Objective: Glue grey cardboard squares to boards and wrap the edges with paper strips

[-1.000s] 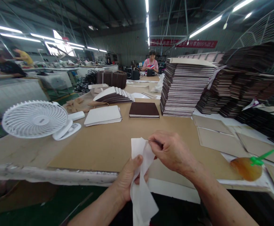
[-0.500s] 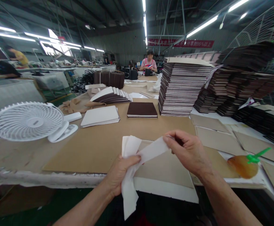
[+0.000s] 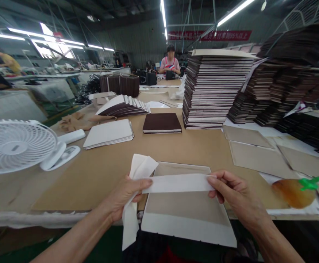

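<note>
Between my two hands a white paper strip (image 3: 180, 183) is stretched sideways above a beige panel (image 3: 187, 206). My left hand (image 3: 130, 193) is closed on a bunch of white strips (image 3: 141, 167), whose ends stick up above the fist and hang down below it. The thumb lies on top of the stretched strip. My right hand (image 3: 229, 188) pinches the strip's right end between thumb and fingers. The panel has a white band along its near side, and that side juts past the table edge.
A white fan (image 3: 17, 146) stands at left. Behind are white boards (image 3: 110, 133), a dark brown panel (image 3: 162, 122) and a tall panel stack (image 3: 214, 91). At right lie beige panels (image 3: 260, 157) and a brown bag with a green tie (image 3: 293, 191). A person (image 3: 170, 65) sits beyond.
My right hand has moved right and down, drawing the strip out level and flat. My left hand has shifted left with the bunch. The view has turned slightly right.
</note>
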`<state>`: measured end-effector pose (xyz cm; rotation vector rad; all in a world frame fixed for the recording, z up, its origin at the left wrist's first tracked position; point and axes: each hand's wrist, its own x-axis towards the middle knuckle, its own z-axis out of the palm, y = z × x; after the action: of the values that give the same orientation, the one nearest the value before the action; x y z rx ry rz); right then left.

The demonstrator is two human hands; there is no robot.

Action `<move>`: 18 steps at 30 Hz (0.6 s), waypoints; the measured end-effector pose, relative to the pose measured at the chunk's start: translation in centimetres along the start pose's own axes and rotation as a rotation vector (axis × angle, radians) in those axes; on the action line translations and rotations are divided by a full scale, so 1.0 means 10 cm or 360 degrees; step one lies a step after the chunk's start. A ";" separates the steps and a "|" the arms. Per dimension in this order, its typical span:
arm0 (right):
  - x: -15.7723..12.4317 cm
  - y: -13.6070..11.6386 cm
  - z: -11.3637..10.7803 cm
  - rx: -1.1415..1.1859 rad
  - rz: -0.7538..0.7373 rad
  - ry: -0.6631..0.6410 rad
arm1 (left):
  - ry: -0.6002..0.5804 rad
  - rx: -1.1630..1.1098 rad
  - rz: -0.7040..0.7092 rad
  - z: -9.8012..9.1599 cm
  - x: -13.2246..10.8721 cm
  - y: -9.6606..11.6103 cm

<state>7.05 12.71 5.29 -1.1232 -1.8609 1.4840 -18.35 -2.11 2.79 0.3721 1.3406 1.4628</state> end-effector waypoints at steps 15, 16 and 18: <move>0.31 0.23 -0.09 -0.0447 0.0079 0.0106 | 0.0250 0.0249 -0.0202 0.03 0.48 0.08; 0.35 0.24 -0.10 -0.0452 0.0070 0.0124 | 0.0260 0.0249 -0.0211 0.05 0.52 0.09; 0.40 0.25 -0.10 -0.0450 0.0069 0.0163 | 0.0298 0.0253 -0.0225 0.07 0.58 0.10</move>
<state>6.49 16.81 2.72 -1.3489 -2.0291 1.1858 -20.49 3.25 1.55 0.2406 1.6061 1.3025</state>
